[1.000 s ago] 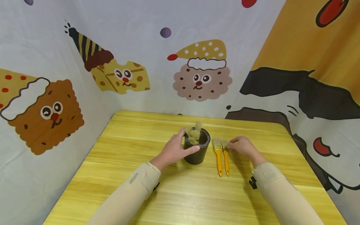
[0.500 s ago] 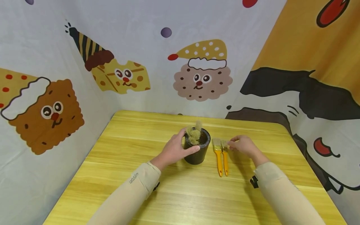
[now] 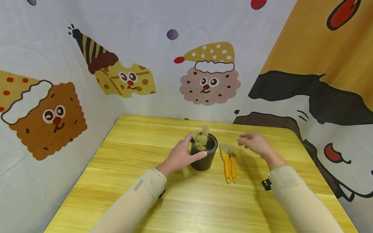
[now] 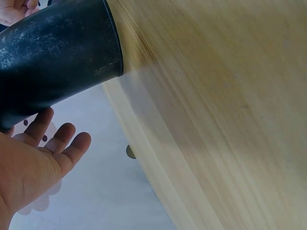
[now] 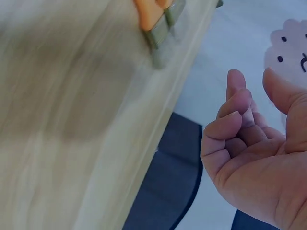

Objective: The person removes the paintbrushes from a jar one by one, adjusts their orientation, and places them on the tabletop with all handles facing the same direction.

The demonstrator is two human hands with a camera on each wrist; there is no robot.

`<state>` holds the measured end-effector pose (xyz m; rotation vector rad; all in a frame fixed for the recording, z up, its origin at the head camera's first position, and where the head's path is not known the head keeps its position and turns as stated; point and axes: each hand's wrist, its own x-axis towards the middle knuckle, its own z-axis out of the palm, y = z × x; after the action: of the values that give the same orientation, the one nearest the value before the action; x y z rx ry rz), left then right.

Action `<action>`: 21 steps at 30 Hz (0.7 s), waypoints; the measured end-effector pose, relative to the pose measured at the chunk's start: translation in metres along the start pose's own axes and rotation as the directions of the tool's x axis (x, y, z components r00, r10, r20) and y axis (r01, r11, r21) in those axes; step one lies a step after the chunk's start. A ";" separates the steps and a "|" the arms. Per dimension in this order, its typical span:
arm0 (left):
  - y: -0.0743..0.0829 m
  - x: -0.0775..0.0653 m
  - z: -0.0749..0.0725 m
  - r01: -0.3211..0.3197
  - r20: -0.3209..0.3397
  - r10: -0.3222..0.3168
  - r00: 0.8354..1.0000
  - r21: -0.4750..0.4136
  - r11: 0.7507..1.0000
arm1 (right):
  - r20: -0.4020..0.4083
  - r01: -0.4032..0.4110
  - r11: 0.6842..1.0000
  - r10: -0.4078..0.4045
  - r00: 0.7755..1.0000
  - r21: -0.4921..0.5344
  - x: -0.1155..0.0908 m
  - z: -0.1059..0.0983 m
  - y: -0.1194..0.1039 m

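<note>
"Head view: where's the black pot (image 3: 205, 163), and who's got it?"

"It's standing on the bench (image 3: 175, 207). The left hand (image 3: 181, 156) holds it near the top, thumb in front, a finger behind. The left wrist view shows some fingers sticking out away from it, so they don't all help."

"And the right hand (image 3: 256, 144)?"

"It's well to the right of the pot, past the brushes. Its fingers are loosely bent, with a gap to the thumb, and I see nothing in it."

"Where are the brushes?"

"The wide brush (image 3: 225, 161) lies just right of the pot. The thin brush (image 3: 232, 165) is next, a bit farther from the pot."

"What could go wrong?"

"I think the pot could tip if the left hand pulls hard up there. Then the yellow fuzzy stuff (image 3: 200, 141) poking out of it might spill. I can't tell what it is."

"Anything else?"

"The brushes are so close together that bumping one could shove the other, maybe right into the pot."
</note>
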<state>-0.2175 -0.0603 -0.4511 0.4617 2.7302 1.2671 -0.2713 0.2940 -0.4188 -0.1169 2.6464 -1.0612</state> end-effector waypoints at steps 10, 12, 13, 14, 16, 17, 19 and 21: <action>-0.001 -0.001 0.000 0.020 0.008 -0.020 1.000 -0.010 1.000 | -0.011 0.105 0.994 -0.105 0.994 -0.007 0.000 0.010 -0.032; -0.001 0.000 0.001 0.021 0.007 -0.021 1.000 -0.013 1.000 | -0.009 0.130 0.991 -0.130 0.991 0.005 0.000 0.013 -0.039; -0.001 0.000 0.001 0.022 0.007 -0.022 1.000 -0.015 1.000 | -0.011 0.136 0.991 -0.136 0.991 0.009 0.000 0.014 -0.042; -0.001 0.000 0.001 0.024 0.006 -0.024 1.000 -0.018 1.000 | -0.008 0.145 0.989 -0.145 0.989 0.016 0.000 0.015 -0.045; -0.001 0.000 0.001 0.028 0.007 -0.028 1.000 -0.022 0.999 | -0.003 0.160 0.987 -0.160 0.987 0.027 -0.001 0.017 -0.051; -0.001 0.001 0.001 0.028 0.007 -0.028 1.000 -0.024 0.999 | -0.001 0.168 0.985 -0.168 0.986 0.036 -0.001 0.018 -0.054; -0.001 0.001 0.001 0.031 0.009 -0.030 0.999 -0.024 0.999 | 0.001 0.181 0.982 -0.182 0.983 0.044 -0.002 0.021 -0.059; 0.000 0.001 0.001 0.031 0.011 -0.031 0.999 -0.025 0.999 | -0.005 0.197 0.979 -0.197 0.980 0.045 -0.002 0.023 -0.064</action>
<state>-0.2179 -0.0595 -0.4522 0.4204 2.6986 1.2860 -0.2642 0.2326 -0.3900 -0.3758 2.6516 -1.1810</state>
